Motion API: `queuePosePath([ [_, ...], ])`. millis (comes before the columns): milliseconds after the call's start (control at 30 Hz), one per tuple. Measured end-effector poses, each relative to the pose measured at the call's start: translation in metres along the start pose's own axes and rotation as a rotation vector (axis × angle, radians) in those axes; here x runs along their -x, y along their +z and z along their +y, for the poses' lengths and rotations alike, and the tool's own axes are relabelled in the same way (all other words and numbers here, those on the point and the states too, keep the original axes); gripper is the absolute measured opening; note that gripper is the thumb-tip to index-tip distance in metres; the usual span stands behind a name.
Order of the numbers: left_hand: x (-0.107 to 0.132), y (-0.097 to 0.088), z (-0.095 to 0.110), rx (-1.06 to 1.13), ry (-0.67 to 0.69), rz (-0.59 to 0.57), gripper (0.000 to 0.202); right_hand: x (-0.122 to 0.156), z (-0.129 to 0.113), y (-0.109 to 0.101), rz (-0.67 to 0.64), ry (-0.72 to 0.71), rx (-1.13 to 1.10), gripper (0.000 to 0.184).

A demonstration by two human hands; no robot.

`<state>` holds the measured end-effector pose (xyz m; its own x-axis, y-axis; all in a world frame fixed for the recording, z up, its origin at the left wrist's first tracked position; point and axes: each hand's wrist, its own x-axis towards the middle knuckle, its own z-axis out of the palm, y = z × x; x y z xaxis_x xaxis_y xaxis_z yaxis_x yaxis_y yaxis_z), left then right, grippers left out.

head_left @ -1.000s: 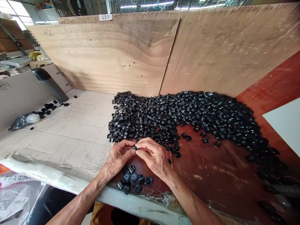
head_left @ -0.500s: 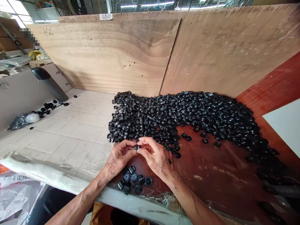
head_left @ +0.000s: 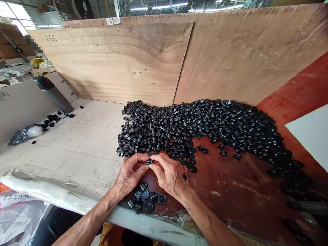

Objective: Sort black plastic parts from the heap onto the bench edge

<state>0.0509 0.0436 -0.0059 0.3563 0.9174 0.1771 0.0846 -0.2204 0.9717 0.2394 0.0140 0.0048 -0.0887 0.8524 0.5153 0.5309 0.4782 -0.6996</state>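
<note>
Both hands meet just in from the near edge of the tabletop (head_left: 230,191), low and centre. The left hand (head_left: 129,174) and right hand (head_left: 167,174) come tip to tip, and thumbs and forefingers pinch one small black part (head_left: 149,162) between them, the other fingers curled in loosely. The part is held just above the red-brown surface, right at the near fringe of the big heap (head_left: 205,123). Whether it is one piece or two pressed together, I cannot tell. Below the wrists, close against the near edge, sits a little cluster (head_left: 146,200) of about eight pieces set apart from the rest, by the look of it the handled ones. That is a tiny share: the heap runs in a wide band from the tabletop's left edge, along the plywood backboard (head_left: 128,65) and down the right side, with hundreds lying loose. Judging by that, the work is barely begun. Off to the left, a dark flask (head_left: 52,92) and a plastic bag (head_left: 24,133) lie on the tiled surface (head_left: 84,143).
</note>
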Motion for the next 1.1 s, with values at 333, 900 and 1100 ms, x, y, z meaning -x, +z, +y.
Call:
queuePosePath([
  [333,0.001,-0.007,-0.005,-0.311,0.282,-0.036,0.023,0.001,0.010,0.013,0.001,0.058,0.091,0.033],
  [900,0.001,-0.005,0.003,-0.204,0.160,0.008,0.016,-0.001,0.002,-0.001,-0.083,0.022,0.061,0.026],
  [1100,0.000,-0.005,0.001,-0.229,0.172,-0.019,0.017,0.001,0.004,0.008,-0.012,0.039,0.036,0.026],
])
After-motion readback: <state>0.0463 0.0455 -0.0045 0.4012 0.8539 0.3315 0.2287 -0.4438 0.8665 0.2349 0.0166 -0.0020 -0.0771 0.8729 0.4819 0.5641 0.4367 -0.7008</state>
